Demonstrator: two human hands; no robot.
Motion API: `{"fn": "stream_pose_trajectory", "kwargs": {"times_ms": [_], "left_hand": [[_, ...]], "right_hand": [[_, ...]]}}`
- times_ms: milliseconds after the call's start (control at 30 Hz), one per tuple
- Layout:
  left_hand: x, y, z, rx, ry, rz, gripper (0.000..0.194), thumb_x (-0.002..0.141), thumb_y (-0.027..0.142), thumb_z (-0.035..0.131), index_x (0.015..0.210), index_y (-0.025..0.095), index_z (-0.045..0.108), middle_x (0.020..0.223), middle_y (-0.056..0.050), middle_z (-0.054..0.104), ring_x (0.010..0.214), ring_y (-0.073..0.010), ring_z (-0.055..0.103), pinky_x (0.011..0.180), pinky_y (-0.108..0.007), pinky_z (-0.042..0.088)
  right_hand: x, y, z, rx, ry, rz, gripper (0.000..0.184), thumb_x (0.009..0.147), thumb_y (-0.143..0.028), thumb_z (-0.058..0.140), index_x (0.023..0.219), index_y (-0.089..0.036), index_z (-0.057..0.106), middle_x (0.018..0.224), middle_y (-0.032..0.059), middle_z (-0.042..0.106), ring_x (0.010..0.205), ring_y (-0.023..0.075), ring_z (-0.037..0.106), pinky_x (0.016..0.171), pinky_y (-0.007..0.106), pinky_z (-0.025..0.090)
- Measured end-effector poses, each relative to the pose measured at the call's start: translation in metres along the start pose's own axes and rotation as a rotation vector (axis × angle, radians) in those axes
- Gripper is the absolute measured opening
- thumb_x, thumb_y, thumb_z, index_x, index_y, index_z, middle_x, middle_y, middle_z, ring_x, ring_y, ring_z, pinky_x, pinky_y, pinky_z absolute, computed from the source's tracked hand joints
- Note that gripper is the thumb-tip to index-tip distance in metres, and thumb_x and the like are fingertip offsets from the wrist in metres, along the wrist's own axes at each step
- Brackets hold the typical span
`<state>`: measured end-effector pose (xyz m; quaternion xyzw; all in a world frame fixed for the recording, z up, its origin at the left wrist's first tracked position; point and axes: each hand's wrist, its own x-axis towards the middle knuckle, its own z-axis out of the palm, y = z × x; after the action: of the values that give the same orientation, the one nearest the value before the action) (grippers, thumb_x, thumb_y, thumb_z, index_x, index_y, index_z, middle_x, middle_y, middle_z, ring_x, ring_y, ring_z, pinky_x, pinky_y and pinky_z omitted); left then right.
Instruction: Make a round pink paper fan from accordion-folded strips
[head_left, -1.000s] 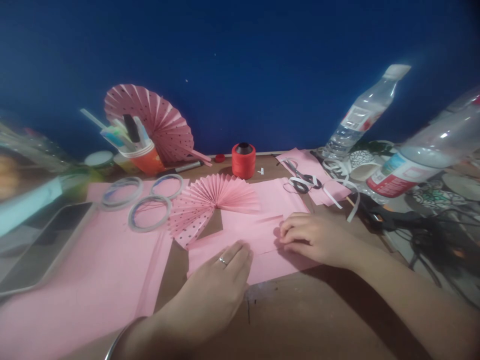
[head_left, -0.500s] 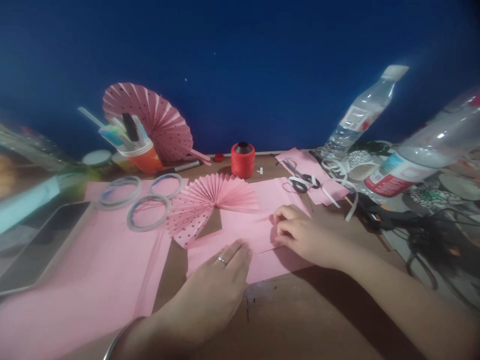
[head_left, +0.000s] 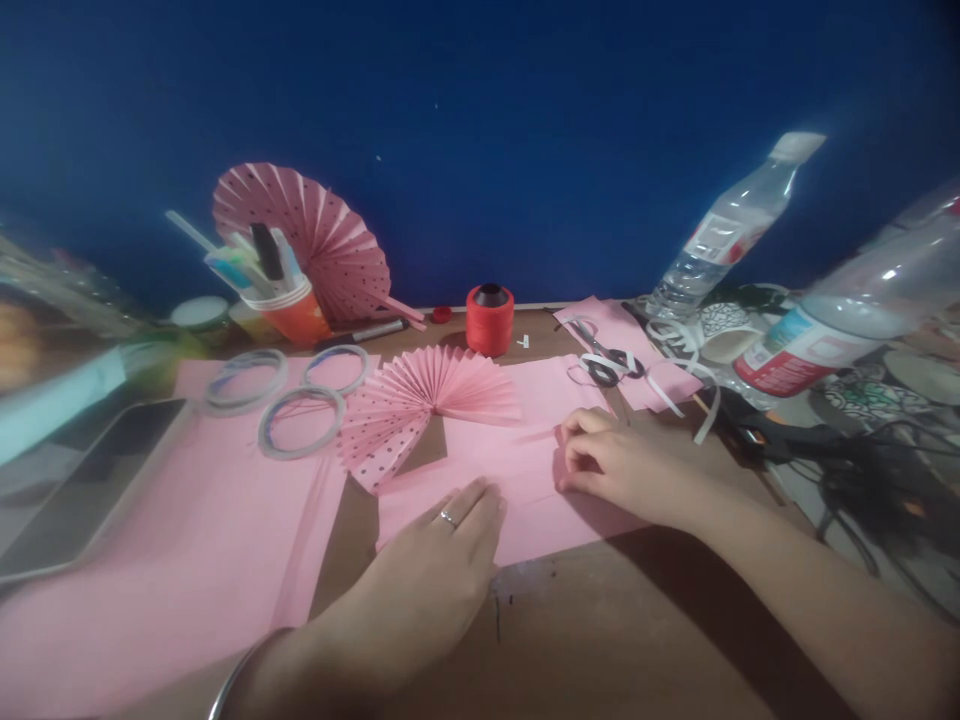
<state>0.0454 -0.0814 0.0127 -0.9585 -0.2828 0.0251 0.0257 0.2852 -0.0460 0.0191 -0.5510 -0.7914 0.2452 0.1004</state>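
Observation:
A sheet of pink paper [head_left: 517,545] with a fold line across it lies on the table in front of me. My left hand [head_left: 442,560], with a ring and a bangle, rests flat on its left part, fingers stretched out. On the right part, my right hand [head_left: 607,460] has its fingers curled and pinched at the paper; its fingertips are partly hidden. Just beyond my hands, a pleated pink fan [head_left: 457,380] with dotted paper on its left side spreads over the sheet's far part.
Tape rolls [head_left: 301,423] and a phone [head_left: 97,480] lie on pink paper at left. Behind stand a pen cup [head_left: 289,310], a larger dotted fan [head_left: 300,220] and a red thread spool [head_left: 490,325]. Scissors [head_left: 604,365], plastic bottles [head_left: 810,340] and cables [head_left: 877,490] crowd the right.
My right hand has slid slightly to the right along the paper. My left hand stays pressed in the same place. The whole view has shifted a little.

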Motion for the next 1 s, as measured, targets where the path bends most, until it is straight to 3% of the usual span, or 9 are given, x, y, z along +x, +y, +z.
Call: {"fn": "stream_pose_trajectory", "kwargs": {"times_ms": [200, 700, 1000], "left_hand": [[-0.001, -0.001, 0.003, -0.032, -0.034, -0.032, 0.048, 0.08, 0.01, 0.035, 0.128, 0.009, 0.032, 0.132, -0.014, 0.04, 0.12, -0.0249, 0.038, 0.093, -0.036, 0.04], [0.0, -0.002, 0.003, -0.031, -0.017, -0.024, 0.047, 0.08, 0.011, 0.035, 0.127, 0.008, 0.034, 0.13, -0.013, 0.042, 0.118, -0.0238, 0.039, 0.091, -0.034, 0.042], [0.003, -0.001, -0.002, -0.007, -0.032, 0.001, 0.046, 0.079, 0.013, 0.036, 0.125, 0.008, 0.038, 0.128, -0.014, 0.044, 0.116, -0.0249, 0.042, 0.087, -0.034, 0.045]], "right_hand": [[0.001, 0.003, -0.005, 0.009, -0.049, 0.062, 0.018, 0.072, -0.032, 0.059, 0.06, -0.019, 0.058, 0.095, 0.0015, 0.052, 0.073, 0.0131, 0.052, 0.061, 0.025, 0.04], [0.002, 0.006, -0.007, 0.001, -0.086, 0.062, 0.019, 0.07, -0.032, 0.06, 0.057, -0.018, 0.056, 0.096, -0.0005, 0.051, 0.069, 0.0099, 0.05, 0.055, 0.022, 0.037], [0.004, 0.002, 0.005, -0.046, 0.046, 0.06, 0.029, 0.062, -0.04, 0.066, 0.056, -0.018, 0.049, 0.083, 0.0011, 0.052, 0.074, 0.0151, 0.049, 0.06, 0.025, 0.037]]}}
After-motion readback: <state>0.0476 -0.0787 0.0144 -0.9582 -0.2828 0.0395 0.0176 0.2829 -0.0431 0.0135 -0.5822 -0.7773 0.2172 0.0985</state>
